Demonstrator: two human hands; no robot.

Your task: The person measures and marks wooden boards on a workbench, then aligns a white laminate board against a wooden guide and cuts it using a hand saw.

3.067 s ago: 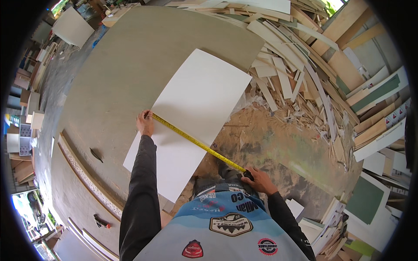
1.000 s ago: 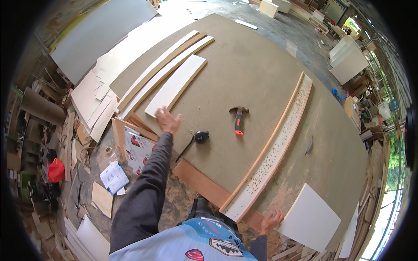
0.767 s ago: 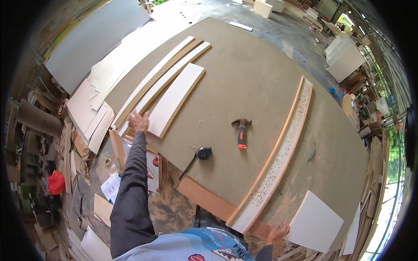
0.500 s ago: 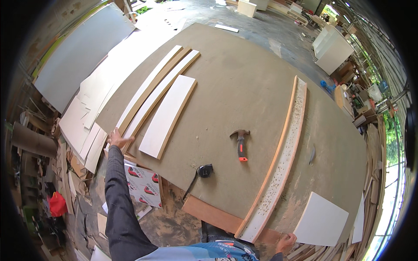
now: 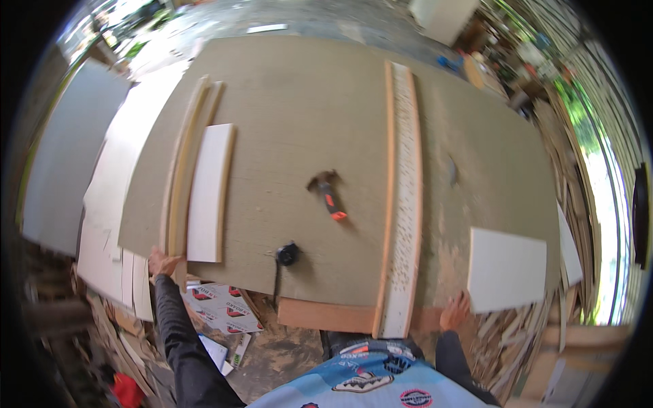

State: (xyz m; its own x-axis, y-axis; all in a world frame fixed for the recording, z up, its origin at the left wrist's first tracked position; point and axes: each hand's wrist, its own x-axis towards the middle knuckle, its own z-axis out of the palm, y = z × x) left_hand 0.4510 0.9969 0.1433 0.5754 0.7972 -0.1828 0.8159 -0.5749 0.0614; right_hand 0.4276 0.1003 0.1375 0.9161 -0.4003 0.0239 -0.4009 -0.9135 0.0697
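Observation:
At the left side of the large table point(image 5: 292, 122), my left hand point(image 5: 163, 262) is closed round the near end of a long narrow board point(image 5: 182, 170), whose raw tan side shows. A shorter white board point(image 5: 209, 194) lies just right of it. My right hand point(image 5: 455, 311) rests at the table's near edge, on a reddish-brown plank point(image 5: 326, 315) and beside the corner of a white panel point(image 5: 507, 268); its fingers look loosely extended and slightly blurred. Between my hands lie a claw hammer point(image 5: 328, 194), a black tape measure point(image 5: 288, 254) and a long speckled channel-shaped piece point(image 5: 404, 183).
A patterned sheet point(image 5: 221, 307) is below the table's near left edge. White sheets point(image 5: 109, 224) lie along the left, with a large upright panel point(image 5: 71, 156) beyond. Scrap wood strips point(image 5: 513, 340) pile up at the right. A small curved grey piece point(image 5: 452, 171) lies right of the channel.
My view has swung leftward and shifted over the table. The long boards at my left hand have closed together and turned, showing tan sides instead of white faces. My right hand stays by the white panel.

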